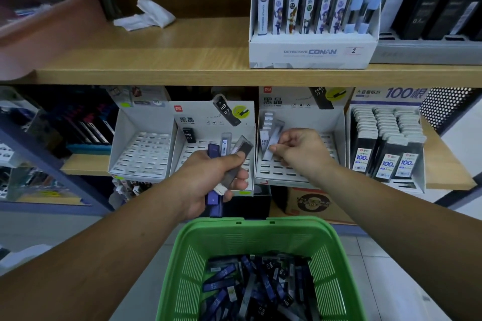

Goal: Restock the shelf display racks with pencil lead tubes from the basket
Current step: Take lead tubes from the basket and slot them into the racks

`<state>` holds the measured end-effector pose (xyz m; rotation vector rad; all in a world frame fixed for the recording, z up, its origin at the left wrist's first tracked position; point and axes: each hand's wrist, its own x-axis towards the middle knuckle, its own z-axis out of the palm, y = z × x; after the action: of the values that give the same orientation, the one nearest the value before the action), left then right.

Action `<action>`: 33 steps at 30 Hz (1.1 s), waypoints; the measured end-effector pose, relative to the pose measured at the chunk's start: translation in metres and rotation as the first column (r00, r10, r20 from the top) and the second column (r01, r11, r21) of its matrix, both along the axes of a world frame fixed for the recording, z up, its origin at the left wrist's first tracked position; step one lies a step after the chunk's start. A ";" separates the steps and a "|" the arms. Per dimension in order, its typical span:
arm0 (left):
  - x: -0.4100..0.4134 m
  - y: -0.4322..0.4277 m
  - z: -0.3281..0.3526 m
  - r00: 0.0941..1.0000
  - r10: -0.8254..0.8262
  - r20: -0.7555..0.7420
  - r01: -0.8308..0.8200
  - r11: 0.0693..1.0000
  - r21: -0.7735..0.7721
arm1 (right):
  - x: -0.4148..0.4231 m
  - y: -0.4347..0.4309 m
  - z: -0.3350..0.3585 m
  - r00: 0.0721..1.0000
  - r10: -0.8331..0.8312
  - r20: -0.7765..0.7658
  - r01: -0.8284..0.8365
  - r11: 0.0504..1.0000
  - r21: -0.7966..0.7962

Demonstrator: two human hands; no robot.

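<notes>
Wooden shelf [146, 60] holds white display racks [142, 148].

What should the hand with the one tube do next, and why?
Probably push the tube down into an empty slot of the right rack, then let go. The right hand pinches it just above the slots, beside the few tubes already standing there.

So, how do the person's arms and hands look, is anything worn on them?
Both arms are bare up to the frame edge: no sleeves show. The left hand and right hand wear no gloves, and no rings, watch or bracelet are visible.
</notes>
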<state>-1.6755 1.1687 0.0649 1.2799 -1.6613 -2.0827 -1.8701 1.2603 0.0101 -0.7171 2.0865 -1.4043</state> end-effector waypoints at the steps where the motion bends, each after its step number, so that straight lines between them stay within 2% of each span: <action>1: 0.000 0.000 -0.001 1.000 0.005 -0.001 -0.005 1.000 -0.005 | 0.001 0.000 0.002 1.000 -0.010 -0.019 0.010 1.000 -0.027; 5: -0.005 0.001 -0.001 1.000 0.022 -0.019 -0.023 0.999 -0.032 | 0.005 0.001 0.019 1.000 0.018 0.000 -0.018 0.989 -0.147; 9: -0.010 0.002 -0.003 0.999 0.043 -0.032 -0.045 0.998 -0.052 | -0.003 0.017 0.036 0.977 0.126 -0.172 -0.140 0.987 -0.074; 14: -0.015 0.002 -0.004 0.998 0.053 -0.036 -0.054 0.998 -0.023 | -0.020 0.033 0.045 0.995 0.055 0.083 -0.045 0.992 -0.122; 19: -0.017 0.003 -0.007 0.998 0.054 -0.021 -0.055 0.998 -0.035 | -0.013 0.036 0.048 0.977 0.090 0.191 -0.054 0.981 -0.186; 23: -0.017 0.003 -0.010 0.999 0.043 0.001 -0.042 0.996 -0.075 | -0.018 0.029 0.052 0.967 0.030 0.253 0.047 0.955 -0.294; 27: -0.017 0.003 -0.013 1.000 0.001 0.005 0.000 0.996 -0.092 | -0.014 0.025 0.057 0.998 0.047 0.044 -0.033 0.961 -0.275; 30: -0.013 0.003 -0.011 1.000 -0.016 0.009 0.017 0.994 -0.111 | -0.005 0.020 0.052 0.990 0.062 -0.125 -0.089 0.972 -0.218; 33: -0.008 0.000 -0.008 0.998 -0.025 0.055 0.033 0.987 -0.155 | -0.003 0.014 0.042 0.973 0.042 -0.226 -0.086 0.978 -0.188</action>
<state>-1.6832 1.1691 0.0566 1.2788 -1.8352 -1.9061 -1.8731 1.2740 0.0522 -1.0560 2.0849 -1.5706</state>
